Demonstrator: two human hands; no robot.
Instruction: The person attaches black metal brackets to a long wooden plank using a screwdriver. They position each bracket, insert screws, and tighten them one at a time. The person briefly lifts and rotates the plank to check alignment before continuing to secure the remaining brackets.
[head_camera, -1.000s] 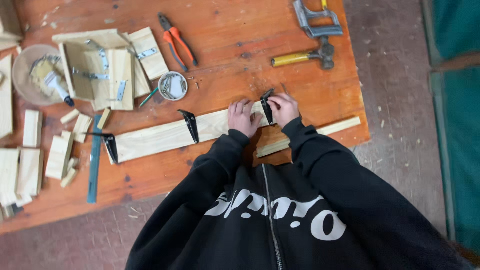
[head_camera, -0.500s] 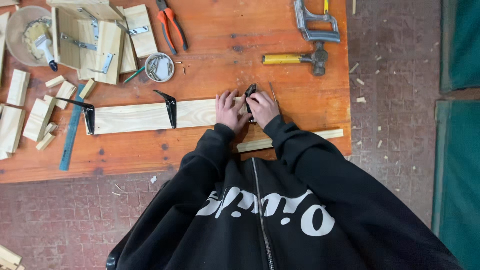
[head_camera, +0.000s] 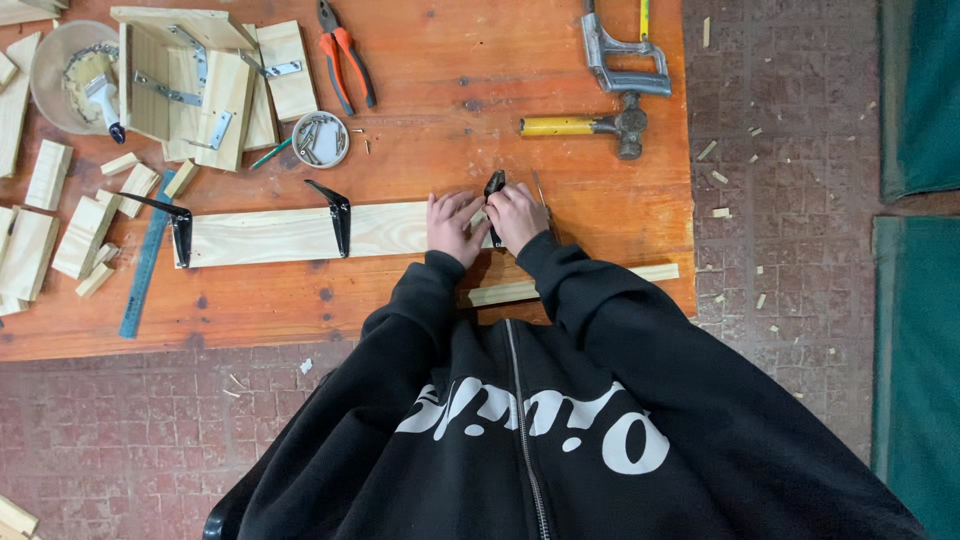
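Bracket (head_camera: 494, 190), the black metal one, stands at the end of the pale plank (head_camera: 290, 234) right between my hands, and my right hand (head_camera: 517, 215) is closed around it, fingers curled over its lower part. My left hand (head_camera: 453, 226) lies just beside it, flat on the plank with the fingers spread, pressing the wood down onto the orange table (head_camera: 450, 110). Whether anything small sits under my fingers I cannot tell.

Out past my left hand, along the same plank, a second black bracket (head_camera: 336, 212) sits across the wood, and a third bracket (head_camera: 170, 222) is at the plank's far end, well apart from me. Beyond that end lies a blue ruler (head_camera: 146, 262) and a scatter of short wood blocks (head_camera: 85, 232).

Ahead of my left hand is a small round tin of screws (head_camera: 320, 138), then the red-handled pliers (head_camera: 343, 55), and further off to that side a wooden box piece with metal hinges (head_camera: 195, 85). Ahead of my right hand lies the hammer with a yellow handle (head_camera: 585, 125), and beyond it a grey metal clamp (head_camera: 625, 55). Close to my body, under my right sleeve, a thin wood strip (head_camera: 655, 272) lies along the table edge.
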